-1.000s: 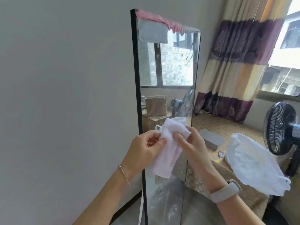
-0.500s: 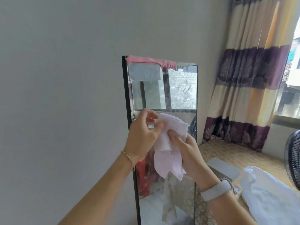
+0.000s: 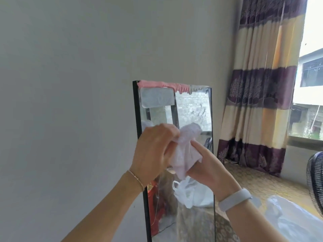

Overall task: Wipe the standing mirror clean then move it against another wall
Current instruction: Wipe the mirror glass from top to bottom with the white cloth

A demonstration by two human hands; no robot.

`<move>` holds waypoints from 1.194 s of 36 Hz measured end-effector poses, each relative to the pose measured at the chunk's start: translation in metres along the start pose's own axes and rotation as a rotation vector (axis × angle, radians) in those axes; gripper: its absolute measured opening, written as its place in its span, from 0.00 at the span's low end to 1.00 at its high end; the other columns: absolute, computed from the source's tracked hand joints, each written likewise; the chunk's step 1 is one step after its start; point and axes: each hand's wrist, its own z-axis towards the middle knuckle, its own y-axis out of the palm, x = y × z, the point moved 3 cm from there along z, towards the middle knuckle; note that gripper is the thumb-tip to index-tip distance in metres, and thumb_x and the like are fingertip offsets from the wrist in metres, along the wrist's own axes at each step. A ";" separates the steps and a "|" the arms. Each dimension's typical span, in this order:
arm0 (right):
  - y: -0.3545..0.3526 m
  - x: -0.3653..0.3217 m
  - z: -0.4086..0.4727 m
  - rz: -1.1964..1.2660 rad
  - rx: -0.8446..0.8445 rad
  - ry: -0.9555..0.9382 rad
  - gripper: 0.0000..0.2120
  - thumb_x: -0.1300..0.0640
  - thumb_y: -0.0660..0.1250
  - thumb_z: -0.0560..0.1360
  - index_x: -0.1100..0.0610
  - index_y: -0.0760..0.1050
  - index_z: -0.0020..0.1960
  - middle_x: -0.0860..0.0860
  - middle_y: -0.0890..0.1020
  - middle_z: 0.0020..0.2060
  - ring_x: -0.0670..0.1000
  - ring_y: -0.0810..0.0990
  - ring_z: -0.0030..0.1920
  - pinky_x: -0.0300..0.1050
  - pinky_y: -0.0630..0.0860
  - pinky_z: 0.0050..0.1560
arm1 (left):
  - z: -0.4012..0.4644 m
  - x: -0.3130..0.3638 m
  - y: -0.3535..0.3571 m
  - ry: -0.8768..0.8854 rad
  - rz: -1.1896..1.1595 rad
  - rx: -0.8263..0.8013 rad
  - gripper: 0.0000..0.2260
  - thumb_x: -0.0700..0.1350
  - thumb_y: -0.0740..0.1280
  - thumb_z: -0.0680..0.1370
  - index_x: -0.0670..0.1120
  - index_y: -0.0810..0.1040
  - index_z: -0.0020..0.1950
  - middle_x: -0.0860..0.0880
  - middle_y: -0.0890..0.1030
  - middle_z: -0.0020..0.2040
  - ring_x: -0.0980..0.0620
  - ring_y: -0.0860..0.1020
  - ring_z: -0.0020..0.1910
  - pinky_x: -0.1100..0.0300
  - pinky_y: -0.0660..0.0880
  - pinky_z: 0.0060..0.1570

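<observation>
A tall black-framed standing mirror [image 3: 192,109] leans against the grey wall [image 3: 70,84], with pink and grey foam along its top edge and a patch of tape at the upper left of the glass. In front of the glass, both hands hold a white cloth [image 3: 185,151]. My left hand [image 3: 153,151] pinches its upper left part. My right hand [image 3: 208,165] grips it from below and the right. The cloth is bunched between the hands, just in front of the mirror's middle; I cannot tell if it touches the glass.
A striped purple and cream curtain [image 3: 262,84] hangs to the right beside a window [image 3: 309,84]. A black fan [image 3: 316,182] stands at the right edge. A white plastic bag [image 3: 293,220] lies on a patterned surface [image 3: 248,180] at lower right.
The view has tilted upward, so the mirror sits lower in frame. Both hands have crumpled the cloth tighter, the left hand closing further over its top.
</observation>
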 end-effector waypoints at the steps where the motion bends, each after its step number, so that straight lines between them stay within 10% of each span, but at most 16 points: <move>1: -0.001 -0.003 0.003 0.039 0.016 0.015 0.18 0.49 0.70 0.68 0.61 0.77 0.52 0.55 0.82 0.43 0.51 0.80 0.46 0.44 0.78 0.46 | -0.002 0.002 0.004 0.066 0.024 -0.045 0.03 0.41 0.63 0.73 0.47 0.70 0.43 0.46 0.82 0.37 0.51 0.77 0.37 0.60 0.69 0.41; 3: -0.004 -0.010 0.006 0.066 0.044 0.019 0.27 0.43 0.75 0.58 0.61 0.79 0.48 0.56 0.82 0.42 0.52 0.82 0.43 0.44 0.80 0.44 | -0.007 0.002 0.012 0.161 0.054 -0.112 0.02 0.40 0.64 0.73 0.47 0.73 0.42 0.47 0.82 0.38 0.48 0.78 0.36 0.57 0.70 0.41; 7: 0.009 -0.029 0.006 0.099 0.004 0.031 0.38 0.33 0.53 0.70 0.64 0.70 0.63 0.62 0.78 0.53 0.55 0.78 0.52 0.47 0.77 0.53 | -0.016 -0.006 0.022 0.092 0.011 -0.180 0.04 0.44 0.66 0.74 0.50 0.77 0.48 0.51 0.83 0.52 0.53 0.78 0.54 0.50 0.70 0.58; 13: -0.001 -0.055 0.018 -0.339 0.402 -0.320 0.11 0.64 0.59 0.75 0.65 0.72 0.57 0.59 0.77 0.44 0.54 0.76 0.43 0.42 0.74 0.36 | 0.003 -0.025 -0.003 -0.089 0.060 -0.037 0.11 0.46 0.61 0.73 0.49 0.79 0.51 0.50 0.81 0.56 0.56 0.77 0.56 0.49 0.60 0.67; 17: 0.006 -0.080 0.029 -1.003 0.764 -0.681 0.07 0.64 0.61 0.73 0.55 0.68 0.49 0.53 0.73 0.42 0.47 0.70 0.35 0.29 0.69 0.28 | 0.011 -0.052 -0.025 -0.372 0.104 0.176 0.17 0.48 0.58 0.75 0.46 0.72 0.62 0.44 0.76 0.62 0.50 0.71 0.61 0.52 0.68 0.63; 20: 0.029 -0.091 0.045 -1.233 0.757 -0.979 0.10 0.64 0.62 0.73 0.52 0.65 0.47 0.43 0.71 0.39 0.48 0.69 0.37 0.31 0.66 0.32 | 0.005 -0.073 -0.023 -0.661 -0.118 0.107 0.19 0.52 0.58 0.78 0.47 0.66 0.68 0.54 0.72 0.63 0.57 0.72 0.58 0.70 0.68 0.54; 22: 0.042 -0.092 0.060 -1.454 0.756 -1.104 0.06 0.66 0.64 0.71 0.58 0.71 0.47 0.47 0.75 0.42 0.50 0.70 0.43 0.31 0.64 0.36 | 0.001 -0.079 -0.017 -0.703 -0.282 0.047 0.08 0.48 0.56 0.80 0.54 0.75 0.51 0.65 0.78 0.43 0.64 0.74 0.41 0.74 0.68 0.40; 24: 0.044 -0.082 0.076 -1.571 0.665 -1.141 0.08 0.67 0.64 0.71 0.61 0.75 0.49 0.54 0.77 0.47 0.51 0.71 0.49 0.32 0.67 0.42 | -0.002 -0.078 -0.015 -0.684 -0.292 0.062 0.18 0.45 0.55 0.81 0.56 0.67 0.30 0.61 0.71 0.24 0.61 0.68 0.26 0.71 0.63 0.28; 30: 0.004 -0.020 0.063 -1.729 0.300 -1.118 0.11 0.63 0.58 0.74 0.60 0.76 0.54 0.48 0.70 0.55 0.51 0.67 0.59 0.32 0.62 0.65 | -0.008 -0.080 -0.011 -0.695 -0.343 0.107 0.18 0.43 0.55 0.81 0.52 0.64 0.30 0.60 0.70 0.22 0.61 0.67 0.24 0.72 0.64 0.28; 38: -0.017 -0.006 0.022 -1.863 -0.183 -0.293 0.16 0.65 0.53 0.77 0.55 0.74 0.59 0.46 0.76 0.54 0.36 0.70 0.50 0.31 0.68 0.58 | -0.013 -0.086 -0.017 -0.708 -0.404 0.137 0.19 0.44 0.56 0.81 0.49 0.58 0.29 0.56 0.62 0.21 0.59 0.60 0.23 0.71 0.59 0.24; 43: 0.014 -0.060 0.038 -1.668 0.218 -0.772 0.14 0.64 0.55 0.76 0.59 0.75 0.56 0.50 0.77 0.50 0.42 0.72 0.51 0.34 0.71 0.58 | -0.014 -0.089 -0.015 -0.740 -0.457 0.123 0.19 0.46 0.56 0.80 0.49 0.65 0.29 0.56 0.67 0.24 0.60 0.65 0.27 0.72 0.63 0.31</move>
